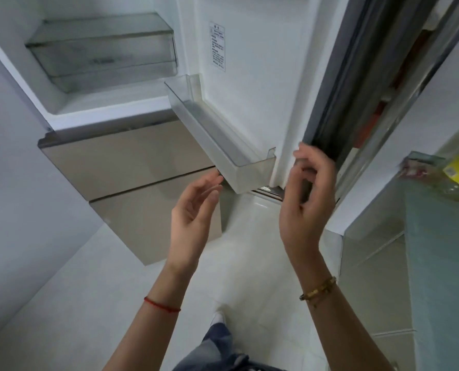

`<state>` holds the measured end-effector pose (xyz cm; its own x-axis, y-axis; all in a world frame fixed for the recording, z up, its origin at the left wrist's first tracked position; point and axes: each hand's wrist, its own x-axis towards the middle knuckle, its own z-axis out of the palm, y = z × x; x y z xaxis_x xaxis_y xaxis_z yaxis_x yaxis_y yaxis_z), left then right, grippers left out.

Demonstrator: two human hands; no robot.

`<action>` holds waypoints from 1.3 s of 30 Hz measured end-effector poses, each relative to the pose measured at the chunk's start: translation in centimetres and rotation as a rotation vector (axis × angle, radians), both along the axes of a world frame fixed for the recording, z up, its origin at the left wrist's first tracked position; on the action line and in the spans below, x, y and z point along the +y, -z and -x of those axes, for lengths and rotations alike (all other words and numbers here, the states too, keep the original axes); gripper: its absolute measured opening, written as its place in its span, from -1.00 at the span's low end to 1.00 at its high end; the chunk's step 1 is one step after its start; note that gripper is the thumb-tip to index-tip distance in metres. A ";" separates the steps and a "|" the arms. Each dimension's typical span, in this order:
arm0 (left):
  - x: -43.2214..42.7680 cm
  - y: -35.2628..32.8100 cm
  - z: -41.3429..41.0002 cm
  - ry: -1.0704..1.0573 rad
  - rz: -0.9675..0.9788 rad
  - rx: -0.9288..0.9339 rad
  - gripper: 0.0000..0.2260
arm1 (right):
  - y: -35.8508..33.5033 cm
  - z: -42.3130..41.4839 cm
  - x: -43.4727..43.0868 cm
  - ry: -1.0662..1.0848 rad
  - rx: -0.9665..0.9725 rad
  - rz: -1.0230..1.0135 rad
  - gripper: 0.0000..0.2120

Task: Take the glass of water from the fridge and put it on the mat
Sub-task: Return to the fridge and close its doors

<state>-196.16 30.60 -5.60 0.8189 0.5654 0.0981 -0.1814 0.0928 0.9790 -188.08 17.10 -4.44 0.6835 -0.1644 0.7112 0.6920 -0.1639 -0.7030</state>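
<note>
Left hand (193,207): open, palm turned inward, fingers loosely extended, holding nothing; fingertips near the lower corner of the clear plastic door bin (217,137). Right hand (307,194): fingers loosely curled, empty as far as the blur allows, raised beside the fridge door's (255,76) edge. Both forearms reach forward and up; red cord (162,305) on left wrist, gold bracelet (318,289) on right. Fridge (99,49) open, with translucent drawers and smooth beige lower fronts. No glass of water visible.
</note>
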 end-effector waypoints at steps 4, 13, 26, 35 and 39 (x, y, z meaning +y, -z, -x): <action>-0.2 0.2 1.7 -0.062 -0.029 0.019 -0.74 | 0.5 0.3 -0.2 0.178 -0.032 0.079 -0.55; 1.0 -0.3 5.5 -0.173 -0.052 0.006 -0.73 | 1.7 3.5 3.1 -0.187 0.044 0.140 -0.39; 5.6 -0.8 10.2 -0.186 -0.153 0.009 -0.69 | 1.6 8.9 10.3 -0.491 0.021 0.145 -0.42; 13.2 -1.4 12.2 -0.099 -0.223 0.037 -0.61 | 1.4 11.9 19.0 -0.622 0.075 0.126 -0.53; 17.3 -1.4 12.3 -0.110 -0.238 0.060 -0.55 | 2.0 12.4 22.9 -0.606 0.105 0.140 -0.52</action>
